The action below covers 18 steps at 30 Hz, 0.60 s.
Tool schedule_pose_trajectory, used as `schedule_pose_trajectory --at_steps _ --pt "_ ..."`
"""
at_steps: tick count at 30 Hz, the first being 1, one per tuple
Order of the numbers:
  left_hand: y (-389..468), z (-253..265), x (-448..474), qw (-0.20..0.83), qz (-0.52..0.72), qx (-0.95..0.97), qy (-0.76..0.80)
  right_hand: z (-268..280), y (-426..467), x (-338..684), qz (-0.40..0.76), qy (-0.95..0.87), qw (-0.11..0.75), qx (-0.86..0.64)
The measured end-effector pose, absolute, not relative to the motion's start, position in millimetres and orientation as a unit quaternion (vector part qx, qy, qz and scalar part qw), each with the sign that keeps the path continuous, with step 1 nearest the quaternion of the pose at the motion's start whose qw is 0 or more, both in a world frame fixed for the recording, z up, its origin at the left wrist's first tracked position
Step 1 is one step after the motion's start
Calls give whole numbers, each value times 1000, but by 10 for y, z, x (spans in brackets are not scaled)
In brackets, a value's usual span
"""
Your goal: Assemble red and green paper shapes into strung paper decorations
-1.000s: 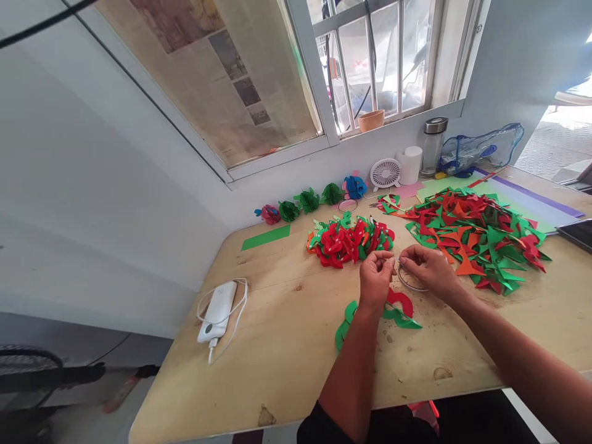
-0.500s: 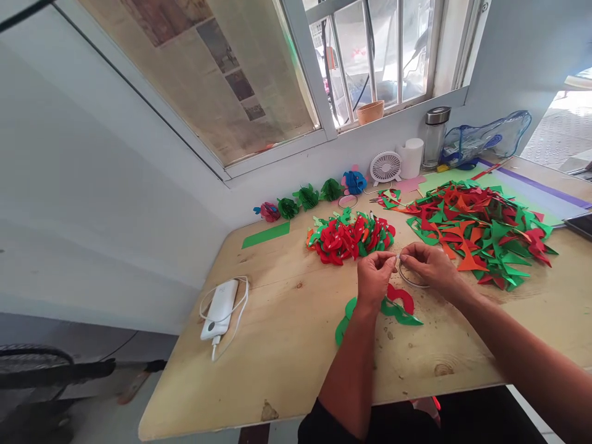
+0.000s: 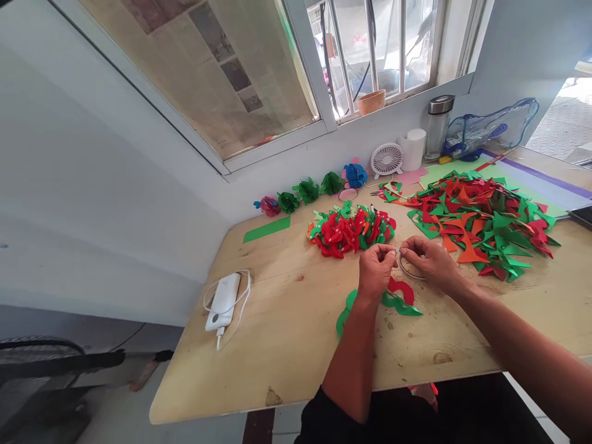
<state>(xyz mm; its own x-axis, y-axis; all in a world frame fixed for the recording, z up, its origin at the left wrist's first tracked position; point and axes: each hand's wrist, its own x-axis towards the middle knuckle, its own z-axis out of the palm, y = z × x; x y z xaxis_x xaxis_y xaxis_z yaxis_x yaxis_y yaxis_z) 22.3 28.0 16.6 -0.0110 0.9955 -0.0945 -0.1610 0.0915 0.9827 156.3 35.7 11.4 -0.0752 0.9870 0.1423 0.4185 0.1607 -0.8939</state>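
Note:
My right hand is closed around a thin, pale ring that looks like a narrow roll of tape. Close beside it, my left hand pinches thumb and forefinger together; a tiny whitish bit shows at the fingertips, too small to name. Below the hands, a curved red paper cutout and a green paper cutout lie on the table. More scalloped green paper is partly hidden by my left forearm. Beyond my hands sits a heap of red and green paper cutouts with small white spots.
A large pile of paper scraps lies at the right. Along the wall stand paper ornaments, a small fan, a white cylinder and a glass bottle. A white power bank with its cable lies left.
The view has shifted slightly. Both hands stay close together with the ring still in the right hand; the fingers have moved only a little.

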Motion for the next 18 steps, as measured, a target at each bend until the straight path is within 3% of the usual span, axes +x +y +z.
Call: schedule_pose_trajectory --at_steps 14,18 --pt "301 242 25 655 481 386 437 176 372 1610 460 -568 452 -511" --pt "294 318 -38 620 503 403 447 221 370 1645 457 -523 482 -534"
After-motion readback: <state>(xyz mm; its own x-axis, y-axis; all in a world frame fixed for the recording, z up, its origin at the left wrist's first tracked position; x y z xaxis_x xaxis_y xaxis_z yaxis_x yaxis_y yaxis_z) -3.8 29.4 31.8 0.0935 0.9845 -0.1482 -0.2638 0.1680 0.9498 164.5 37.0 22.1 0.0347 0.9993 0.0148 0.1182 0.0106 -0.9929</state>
